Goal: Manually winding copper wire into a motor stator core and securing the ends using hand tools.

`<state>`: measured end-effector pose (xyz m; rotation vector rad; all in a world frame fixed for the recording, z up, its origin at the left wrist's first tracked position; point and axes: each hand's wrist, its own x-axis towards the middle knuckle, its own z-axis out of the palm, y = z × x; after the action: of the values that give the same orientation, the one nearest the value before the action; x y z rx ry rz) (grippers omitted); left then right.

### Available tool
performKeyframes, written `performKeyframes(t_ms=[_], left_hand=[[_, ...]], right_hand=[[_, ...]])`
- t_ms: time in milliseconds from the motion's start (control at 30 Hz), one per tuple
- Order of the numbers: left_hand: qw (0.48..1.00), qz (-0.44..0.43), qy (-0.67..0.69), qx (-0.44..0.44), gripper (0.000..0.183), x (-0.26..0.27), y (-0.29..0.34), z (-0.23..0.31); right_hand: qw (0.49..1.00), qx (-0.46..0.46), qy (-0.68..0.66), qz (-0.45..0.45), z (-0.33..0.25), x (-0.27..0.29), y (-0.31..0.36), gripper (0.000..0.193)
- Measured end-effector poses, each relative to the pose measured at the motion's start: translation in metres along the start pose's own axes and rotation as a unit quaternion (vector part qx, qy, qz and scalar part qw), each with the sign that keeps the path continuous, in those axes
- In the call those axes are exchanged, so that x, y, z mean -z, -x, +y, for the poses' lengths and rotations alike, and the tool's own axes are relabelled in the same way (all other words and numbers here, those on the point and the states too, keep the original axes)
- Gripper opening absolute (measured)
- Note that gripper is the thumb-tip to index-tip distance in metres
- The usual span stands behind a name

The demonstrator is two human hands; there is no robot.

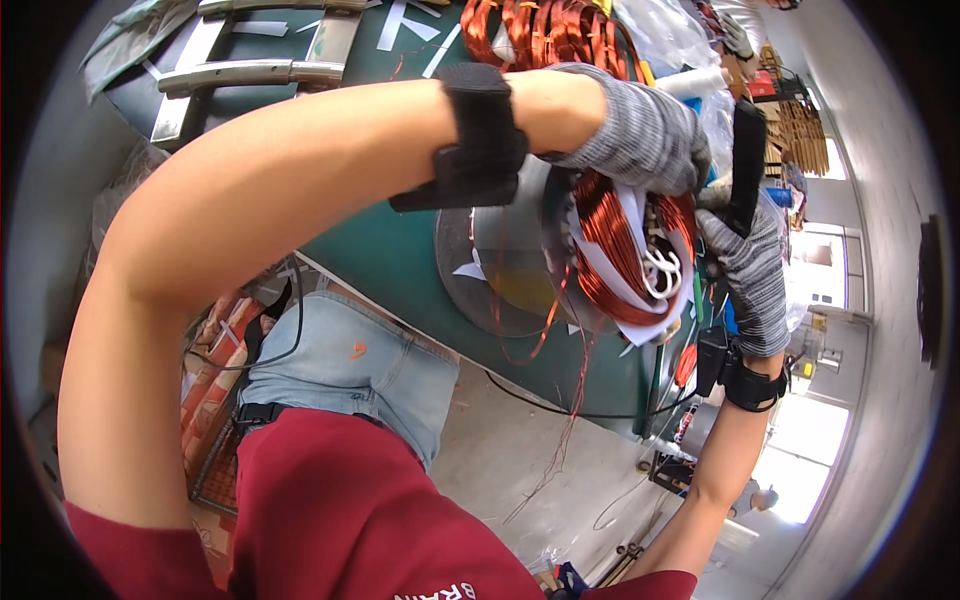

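A round motor stator (pixel 497 262) lies on the green bench, its open end turned to the right. Copper wire coils (pixel 615 240) fill that end, with white insulating paper (pixel 640 325) and white sleeving (pixel 661 272) among them. My left hand (pixel 645 130), in a grey knitted glove, reaches over the top of the stator; its fingers curl down at the coils, their tips partly hidden. At the right side of the coils is my gloved right hand (pixel 748 265), closed around a long black object (pixel 747 165) whose kind I cannot make out. Thin copper leads (pixel 578 390) hang off the bench edge.
Bundled copper coils (pixel 550 40) and clear plastic wrapping (pixel 665 35) lie at the back of the green bench (pixel 370 235). A metal frame (pixel 255 75) stands at the far left. A black cable (pixel 540 402) runs under the bench edge. Another person's gloved hand (pixel 737 38) shows beyond.
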<state>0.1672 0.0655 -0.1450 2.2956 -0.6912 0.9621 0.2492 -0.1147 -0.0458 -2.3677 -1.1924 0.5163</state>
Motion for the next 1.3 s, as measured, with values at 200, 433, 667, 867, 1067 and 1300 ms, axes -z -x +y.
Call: performKeyframes(t_ms=[200,433,667,867,1067,1300], left_hand=[[0.992,-0.039,0.033,0.112,0.017,-0.004,0.001,0.008],[0.933,-0.071,0.077,0.343,0.023,0.020,-0.003,0.046],[0.928,-0.037,0.094,0.359,0.024,0.018,0.000,0.046],[0.917,-0.055,0.142,0.368,0.026,0.027,0.002,0.047],[0.937,-0.119,0.179,0.275,0.030,0.030,-0.008,0.034],[0.942,-0.183,0.138,0.247,0.035,0.042,-0.033,0.037]], right_hand=[[0.933,-0.070,-0.348,-0.065,0.044,-0.021,-0.004,0.023],[0.958,-0.080,-0.248,0.122,0.065,-0.031,0.028,0.023],[0.950,-0.101,0.153,0.252,0.179,-0.019,0.046,0.045],[0.927,-0.094,0.246,0.267,0.165,-0.074,0.081,0.035],[0.906,-0.113,0.310,0.264,0.170,-0.106,0.085,0.045],[0.906,-0.002,-0.175,0.384,0.181,-0.086,0.106,0.025]])
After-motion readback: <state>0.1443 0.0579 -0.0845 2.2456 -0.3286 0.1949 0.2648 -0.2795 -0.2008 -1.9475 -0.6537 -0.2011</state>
